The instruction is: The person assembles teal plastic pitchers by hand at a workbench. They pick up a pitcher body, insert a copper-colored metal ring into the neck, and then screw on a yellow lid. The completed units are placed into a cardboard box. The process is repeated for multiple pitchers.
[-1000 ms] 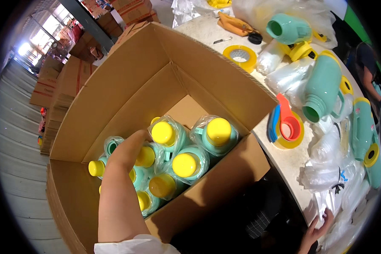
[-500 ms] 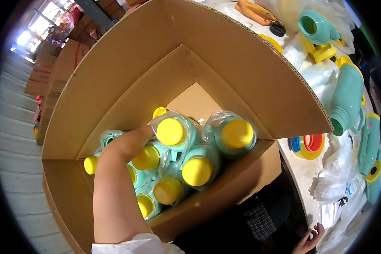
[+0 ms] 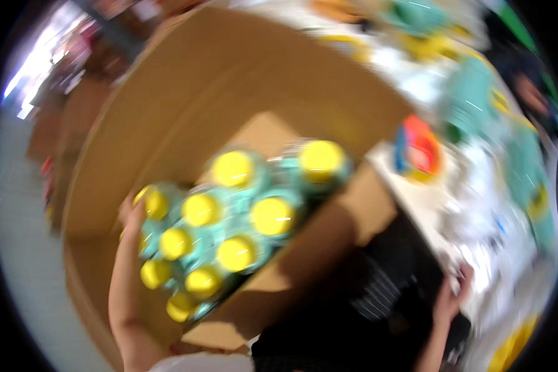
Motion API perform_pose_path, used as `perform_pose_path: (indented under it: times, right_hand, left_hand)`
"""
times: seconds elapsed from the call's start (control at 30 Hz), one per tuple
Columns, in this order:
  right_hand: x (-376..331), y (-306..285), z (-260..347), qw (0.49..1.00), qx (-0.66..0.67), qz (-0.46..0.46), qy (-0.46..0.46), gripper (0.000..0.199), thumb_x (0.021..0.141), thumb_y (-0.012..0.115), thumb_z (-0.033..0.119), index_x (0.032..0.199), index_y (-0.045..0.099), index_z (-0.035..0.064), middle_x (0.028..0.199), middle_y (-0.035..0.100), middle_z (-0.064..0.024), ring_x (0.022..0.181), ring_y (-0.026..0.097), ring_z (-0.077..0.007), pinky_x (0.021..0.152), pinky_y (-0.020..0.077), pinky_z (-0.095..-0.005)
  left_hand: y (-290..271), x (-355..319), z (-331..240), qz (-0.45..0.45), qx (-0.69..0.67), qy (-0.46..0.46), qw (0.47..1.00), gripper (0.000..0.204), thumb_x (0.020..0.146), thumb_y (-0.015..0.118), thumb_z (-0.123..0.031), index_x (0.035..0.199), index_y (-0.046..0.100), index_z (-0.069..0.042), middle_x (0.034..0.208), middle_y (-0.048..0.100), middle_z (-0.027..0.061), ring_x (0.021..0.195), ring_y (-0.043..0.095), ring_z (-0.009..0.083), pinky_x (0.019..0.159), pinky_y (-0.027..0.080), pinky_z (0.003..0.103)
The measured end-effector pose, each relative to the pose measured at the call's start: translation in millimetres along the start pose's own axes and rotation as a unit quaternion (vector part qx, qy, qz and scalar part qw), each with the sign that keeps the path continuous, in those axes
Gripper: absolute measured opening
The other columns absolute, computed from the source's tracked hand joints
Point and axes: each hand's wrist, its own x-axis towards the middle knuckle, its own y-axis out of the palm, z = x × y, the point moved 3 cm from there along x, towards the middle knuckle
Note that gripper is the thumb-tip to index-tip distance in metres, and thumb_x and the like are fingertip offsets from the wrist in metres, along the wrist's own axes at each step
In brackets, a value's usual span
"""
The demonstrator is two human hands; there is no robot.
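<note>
In the cardboard box (image 3: 229, 68) stand several pale green bottles with yellow caps, clear plastic wrap around some. My left hand (image 3: 132, 214) reaches in along the box's left side. Its blurred fingers close against the side of a yellow-capped bottle (image 3: 154, 203) at the left of the group; part of the grip is hidden. Nearer to me are more capped bottles, among them one (image 3: 203, 282) close to the front wall. Outside the box on the right, my right hand (image 3: 454, 291) hovers by the table edge, fingers loosely apart and nothing visible in them.
The white table (image 3: 384, 161) on the right bears a red, blue and yellow ring-shaped part (image 3: 420, 149), clear plastic bags (image 3: 471, 204) and loose green bottles (image 3: 468, 102). Stacked cartons (image 3: 80, 124) stand beyond the box on the left. A front box flap (image 3: 366, 192) juts towards the table.
My left hand has moved from the far middle of the box to the left side, where a capped bottle now stands. My view has shifted and blurred. My right hand has risen slightly.
</note>
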Motion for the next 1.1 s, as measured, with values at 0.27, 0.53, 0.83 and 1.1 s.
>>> perform_pose_path:
  times: [0.27, 0.53, 0.83, 1.1]
  right_hand:
    - [135.6, 17.3, -9.5, 0.984, -0.011, -0.015, -0.179, 0.040, 0.074, 0.061, -0.011, 0.110, 0.064, 0.0048, 0.114, 0.062, -0.0130, 0.106, 0.060, -0.0347, 0.089, 0.0496, -0.0417]
    - [173.9, 38.8, -25.9, 0.964, -0.205, 0.027, -0.164, 0.055, 0.074, 0.064, 0.000, 0.125, 0.062, 0.0185, 0.126, 0.058, -0.0048, 0.119, 0.052, -0.0278, 0.099, 0.0369, -0.0530]
    - [194.3, 17.0, -42.6, 0.985, 0.039, 0.046, -0.164, 0.036, 0.070, 0.063, 0.002, 0.103, 0.070, 0.0118, 0.101, 0.064, -0.0052, 0.099, 0.058, -0.0275, 0.088, 0.0452, -0.0407]
    - [305.4, 52.5, -137.0, 0.973, 0.210, -0.058, 0.069, 0.025, 0.087, 0.067, 0.017, 0.109, 0.070, 0.0045, 0.101, 0.072, -0.0171, 0.093, 0.069, -0.0327, 0.084, 0.0533, -0.0390]
  left_hand:
    - [-2.9, -61.2, -61.1, -0.264, 0.108, 0.207, 0.936, 0.054, 0.096, 0.062, -0.028, 0.140, 0.048, -0.001, 0.132, 0.053, 0.0209, 0.123, 0.051, 0.0391, 0.105, 0.041, 0.049]
    - [38.2, -352.4, -458.7, 0.194, -0.212, 0.666, 0.688, 0.071, 0.075, 0.077, -0.010, 0.137, 0.044, -0.002, 0.134, 0.050, 0.0214, 0.126, 0.047, 0.0409, 0.109, 0.038, 0.050]
    - [151.3, -459.3, -590.3, 0.186, 0.073, 0.723, 0.662, 0.089, 0.070, 0.083, -0.027, 0.142, 0.039, 0.002, 0.129, 0.056, 0.0230, 0.111, 0.060, 0.0405, 0.090, 0.053, 0.045]
    - [89.7, -397.8, -559.2, 0.516, -0.365, 0.451, 0.629, 0.094, 0.072, 0.076, -0.001, 0.153, 0.027, -0.005, 0.139, 0.047, 0.0112, 0.127, 0.050, 0.0237, 0.106, 0.043, 0.039]
